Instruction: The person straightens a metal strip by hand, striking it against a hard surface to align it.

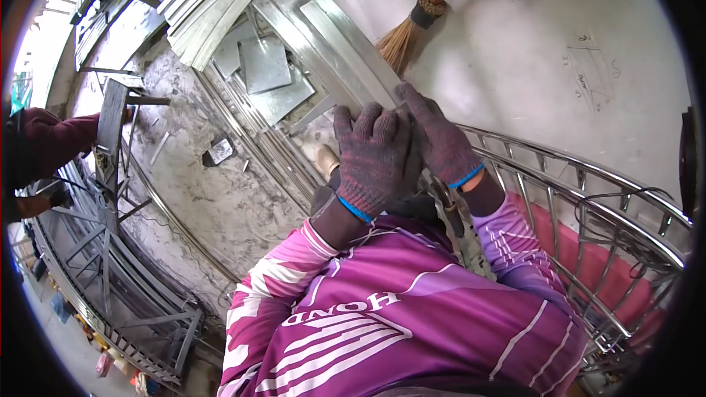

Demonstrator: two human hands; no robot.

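Observation:
Both my hands wear dark knitted gloves with blue cuffs and meet in front of my chest. My left hand point(373, 158) is closed, its fingers curled over with the knuckles up. My right hand point(445, 140) lies close against it, its fingers together and bent downward, the upper one reaching forward. I cannot tell what is between the hands; the gloves hide it. Just beyond the fingertips is the near end of long grey metal panels point(334, 37). Square metal plates point(265, 65) lie to the left of these panels.
A straw broom point(408, 33) rests on the floor ahead. On the right is a shiny tubular metal rack point(581, 176) with a pink surface point(588, 250) behind it. Metal frames point(110, 228) and another person's sleeve point(59, 136) are at left. Ribbed strips point(213, 7) stand at upper left.

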